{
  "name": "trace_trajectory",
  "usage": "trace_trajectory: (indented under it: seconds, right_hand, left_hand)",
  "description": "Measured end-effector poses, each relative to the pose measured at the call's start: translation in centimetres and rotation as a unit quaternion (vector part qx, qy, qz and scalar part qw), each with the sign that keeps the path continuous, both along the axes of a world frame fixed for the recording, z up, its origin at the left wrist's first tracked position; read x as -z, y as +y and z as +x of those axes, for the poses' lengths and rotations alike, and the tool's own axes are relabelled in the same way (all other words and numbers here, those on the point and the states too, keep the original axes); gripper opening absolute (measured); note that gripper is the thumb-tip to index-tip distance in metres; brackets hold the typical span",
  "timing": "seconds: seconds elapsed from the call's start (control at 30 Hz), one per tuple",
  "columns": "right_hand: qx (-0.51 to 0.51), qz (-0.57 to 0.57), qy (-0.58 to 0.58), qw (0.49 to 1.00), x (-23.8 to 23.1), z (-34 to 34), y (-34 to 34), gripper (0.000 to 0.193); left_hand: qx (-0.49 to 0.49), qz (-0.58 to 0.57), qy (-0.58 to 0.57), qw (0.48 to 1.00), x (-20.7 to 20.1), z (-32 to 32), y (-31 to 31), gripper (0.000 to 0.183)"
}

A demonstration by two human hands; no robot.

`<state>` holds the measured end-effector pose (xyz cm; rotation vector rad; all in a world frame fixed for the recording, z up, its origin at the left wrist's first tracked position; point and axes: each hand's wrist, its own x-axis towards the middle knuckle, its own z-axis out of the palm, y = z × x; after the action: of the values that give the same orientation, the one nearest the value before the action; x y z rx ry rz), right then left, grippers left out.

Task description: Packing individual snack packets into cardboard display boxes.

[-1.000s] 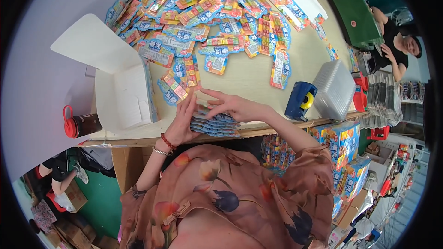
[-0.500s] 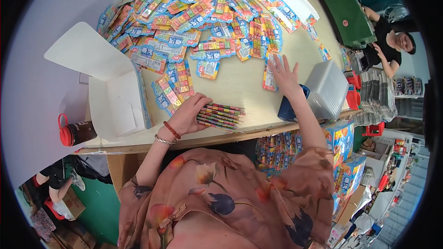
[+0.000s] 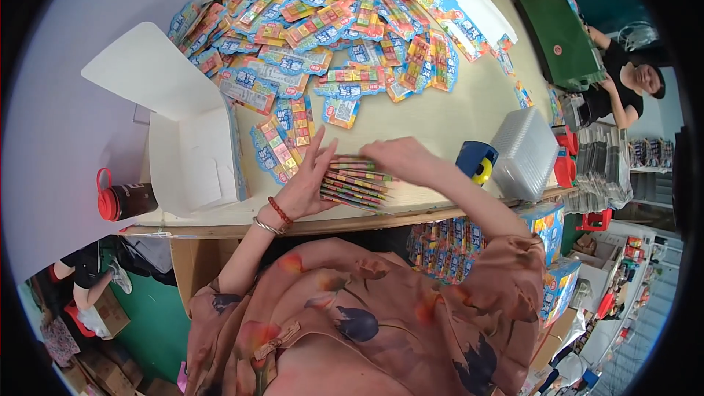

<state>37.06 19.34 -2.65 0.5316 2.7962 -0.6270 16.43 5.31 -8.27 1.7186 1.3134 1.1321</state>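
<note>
My left hand [image 3: 302, 180], at the table's near edge, is closed round the left end of a stack of candy packs [image 3: 357, 187]. These are thin, colourful cards seen edge-on, and my left fingertips are partly raised at the far side. My right hand [image 3: 402, 159] is at the stack's far right corner, its fingers bent and slightly blurred. They hold a candy pack against the stack's far side, the pack mostly hidden. Beyond lies a wide heap of loose candy packs [image 3: 315, 26], with a few single packs [image 3: 276, 148] nearer my left hand.
An open white carton [image 3: 194, 154] stands left, beside a dark bottle with a red lid [image 3: 126, 200]. To the right are a blue tape dispenser [image 3: 477, 161] and nested clear plastic trays [image 3: 524, 154]. A co-worker [image 3: 623, 88] is by a green box [image 3: 559, 29] at far right.
My right hand has come left from the table to the stack, bringing the candy pack it touched there. The tape dispenser is now uncovered. My left fingers have lifted somewhat.
</note>
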Motion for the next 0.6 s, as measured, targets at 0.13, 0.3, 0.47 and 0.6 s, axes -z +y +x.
trace_trajectory:
  seconds: [0.13, 0.3, 0.47, 0.6]
  right_hand:
    - [0.053, -0.218, 0.031, 0.974, 0.6, -2.4, 1.9, 0.032]
    - [0.036, 0.278, 0.166, 0.945, 4.1, -3.7, 8.3, 0.053]
    - [0.064, 0.137, 0.050, 0.987, 2.8, -5.4, 9.9, 0.055]
    - [0.062, 0.183, 0.198, 0.961, 1.1, -2.8, 12.0, 0.038]
  left_hand:
    - [0.002, 0.040, 0.125, 0.991, -0.5, -0.2, 0.0, 0.090]
    - [0.079, -0.007, 0.123, 0.989, -0.3, -0.3, 0.4, 0.082]
    - [0.070, -0.009, 0.129, 0.989, -0.3, -0.3, 0.3, 0.078]
    - [0.066, -0.017, 0.114, 0.991, 0.1, -0.3, 0.0, 0.079]
